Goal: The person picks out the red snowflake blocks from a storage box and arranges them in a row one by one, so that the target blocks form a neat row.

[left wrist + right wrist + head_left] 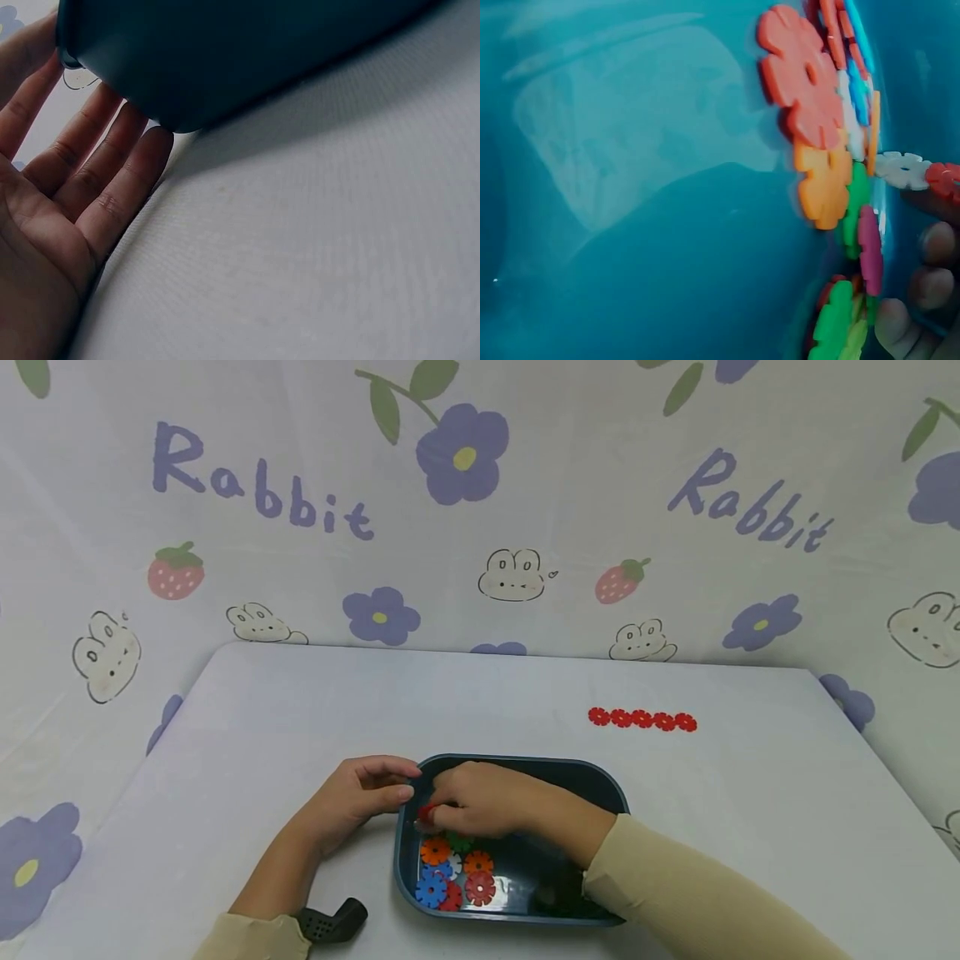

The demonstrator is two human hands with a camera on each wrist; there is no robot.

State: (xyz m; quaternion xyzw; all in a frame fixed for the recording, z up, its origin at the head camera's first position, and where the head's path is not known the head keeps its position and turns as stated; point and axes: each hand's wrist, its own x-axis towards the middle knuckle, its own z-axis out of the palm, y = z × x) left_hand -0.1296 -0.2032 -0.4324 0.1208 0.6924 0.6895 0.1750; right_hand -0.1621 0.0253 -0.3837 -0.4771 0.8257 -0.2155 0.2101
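Note:
Inside the dark teal tray (517, 764), at its left end, my right hand (487, 797) pinches a red notched flower-shaped disc (427, 814). The right wrist view has this red disc (946, 180) by the fingertips, with a white disc (904, 170) against it; whether the two are joined I cannot tell. Below the hand lie loose discs, among them a blue one (431, 888), an orange one (478, 862) and a green one (832, 322). My left hand (356, 797) is at the tray's left end, its loosely extended fingers (97, 161) against the outer wall.
A row of several red discs (642, 719) lies on the white table (337, 702) behind the tray, to the right. A black device (333, 922) sits at the left wrist. Behind the table hangs a patterned cloth (585, 468).

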